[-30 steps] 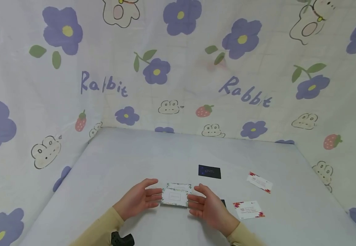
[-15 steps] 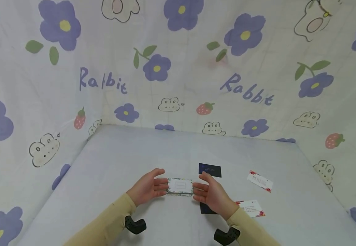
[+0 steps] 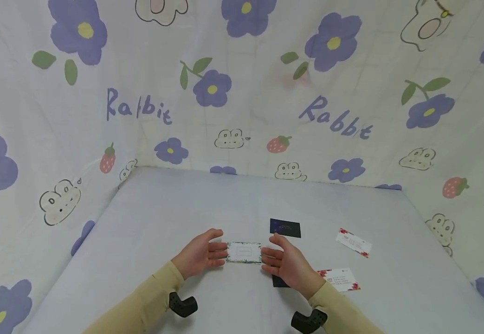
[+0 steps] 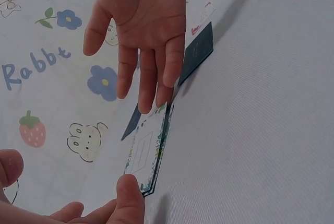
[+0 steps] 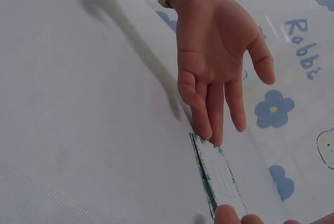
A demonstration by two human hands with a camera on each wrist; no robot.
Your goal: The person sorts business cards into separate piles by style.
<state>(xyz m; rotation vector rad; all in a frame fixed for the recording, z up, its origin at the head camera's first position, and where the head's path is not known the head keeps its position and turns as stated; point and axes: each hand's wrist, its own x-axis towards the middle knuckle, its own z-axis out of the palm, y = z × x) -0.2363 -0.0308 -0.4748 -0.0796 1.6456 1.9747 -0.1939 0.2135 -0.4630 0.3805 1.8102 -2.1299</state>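
Head view, surface: I see a pale grey table (cloth-draped walls)
Writing: "Rabbit" on the cloth
Hands: left hand and right hand, fingers straight, press the floral card stack between them

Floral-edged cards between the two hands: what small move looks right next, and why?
Probably ease both hands inward to square the stack. The floral-edged cards stand on edge on the table, straight fingers of the right hand and the left hand touch the ends, and the edges look slightly offset.

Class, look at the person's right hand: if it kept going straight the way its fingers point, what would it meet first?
The right hand would first press further into the floral-edged card stack its fingertips already touch, then probably the left hand beyond.
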